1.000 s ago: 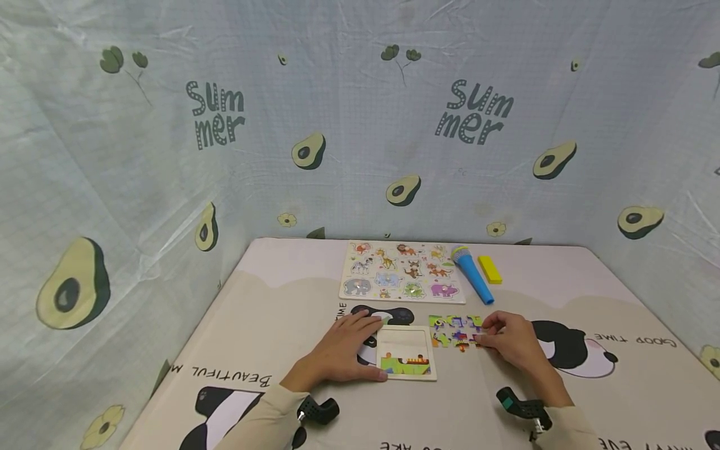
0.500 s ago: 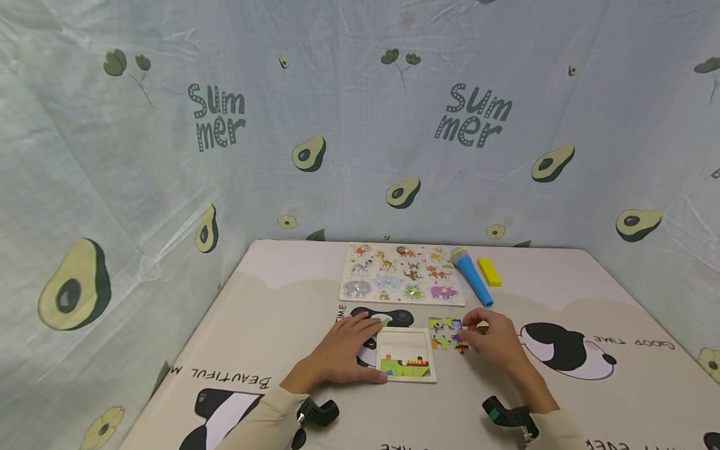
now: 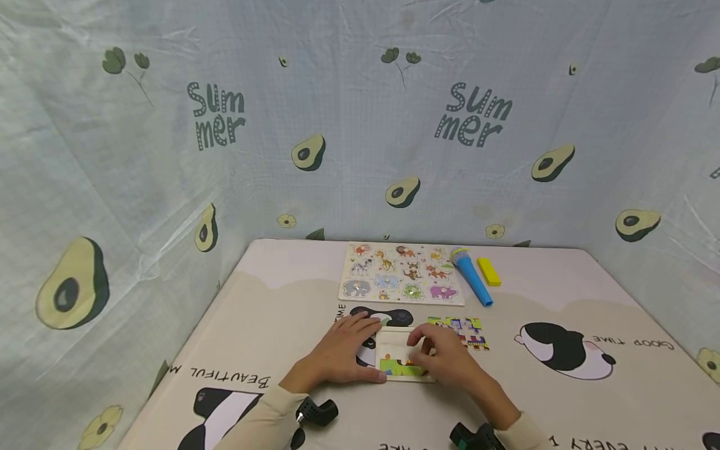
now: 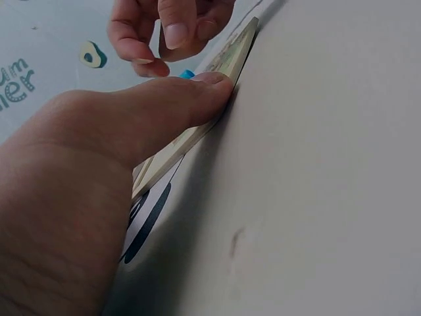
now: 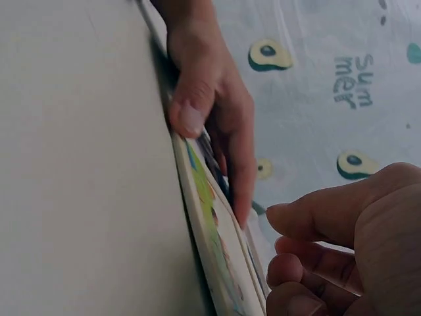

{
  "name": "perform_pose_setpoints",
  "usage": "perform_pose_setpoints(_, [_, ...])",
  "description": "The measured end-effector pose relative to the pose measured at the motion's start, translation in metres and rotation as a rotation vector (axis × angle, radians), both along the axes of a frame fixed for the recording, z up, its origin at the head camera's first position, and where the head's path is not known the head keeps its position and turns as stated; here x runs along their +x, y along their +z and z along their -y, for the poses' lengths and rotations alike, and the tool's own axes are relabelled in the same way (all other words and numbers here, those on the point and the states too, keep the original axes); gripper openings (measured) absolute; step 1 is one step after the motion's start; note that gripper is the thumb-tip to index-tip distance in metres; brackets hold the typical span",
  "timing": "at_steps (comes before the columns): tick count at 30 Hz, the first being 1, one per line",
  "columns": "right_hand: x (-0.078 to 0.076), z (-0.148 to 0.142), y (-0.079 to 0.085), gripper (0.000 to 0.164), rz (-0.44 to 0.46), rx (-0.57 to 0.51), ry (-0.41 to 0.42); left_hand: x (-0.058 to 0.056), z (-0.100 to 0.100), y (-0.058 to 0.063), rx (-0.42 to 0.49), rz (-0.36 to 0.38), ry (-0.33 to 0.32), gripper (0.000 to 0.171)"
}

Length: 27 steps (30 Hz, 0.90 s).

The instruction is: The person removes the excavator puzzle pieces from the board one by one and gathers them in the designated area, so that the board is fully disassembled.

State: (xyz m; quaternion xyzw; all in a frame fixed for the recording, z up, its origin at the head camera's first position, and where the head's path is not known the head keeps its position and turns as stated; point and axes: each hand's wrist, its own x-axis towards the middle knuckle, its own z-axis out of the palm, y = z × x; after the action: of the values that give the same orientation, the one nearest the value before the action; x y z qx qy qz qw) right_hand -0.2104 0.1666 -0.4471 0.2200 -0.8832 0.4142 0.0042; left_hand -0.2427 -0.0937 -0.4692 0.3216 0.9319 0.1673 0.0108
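Observation:
A small square wooden puzzle tray (image 3: 394, 340) lies on the table, with green and coloured puzzle pieces (image 3: 394, 367) along its near edge. My left hand (image 3: 345, 353) rests at the tray's left side, thumb on the near corner and fingers spread towards the far edge. In the left wrist view the thumb (image 4: 197, 95) presses the tray's rim. Over the tray's right part hovers my right hand (image 3: 444, 356), fingers bent; the right wrist view shows a gap between thumb (image 5: 309, 214) and fingers, and no piece there. Loose puzzle pieces (image 3: 472, 331) lie beyond it, partly hidden.
Behind the tray lies a wooden animal puzzle board (image 3: 402, 273). A blue toy microphone (image 3: 474, 278) and a yellow block (image 3: 489, 272) sit to its right. Avocado-printed cloth (image 3: 360, 125) hangs around the table's back and sides.
My right hand has moved left from the loose pieces to above the tray, uncovering the pieces at the right end of the group. My left hand has stayed at the tray.

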Motion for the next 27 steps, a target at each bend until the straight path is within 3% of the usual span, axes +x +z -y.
perform_pose_setpoints(5, [0.002, 0.014, -0.005, 0.023, 0.035, 0.018, 0.072, 0.0, 0.0, 0.0, -0.003, -0.007, 0.003, 0.103])
perform_pose_setpoints(11, [0.004, 0.022, -0.012, 0.03, 0.063, 0.073, 0.1, 0.001, 0.0, 0.001, -0.002, -0.009, -0.002, 0.102])
perform_pose_setpoints(27, [0.009, 0.032, -0.017, 0.036, 0.084, 0.012, 0.038, 0.001, 0.002, 0.002, 0.03, -0.027, -0.05, 0.085])
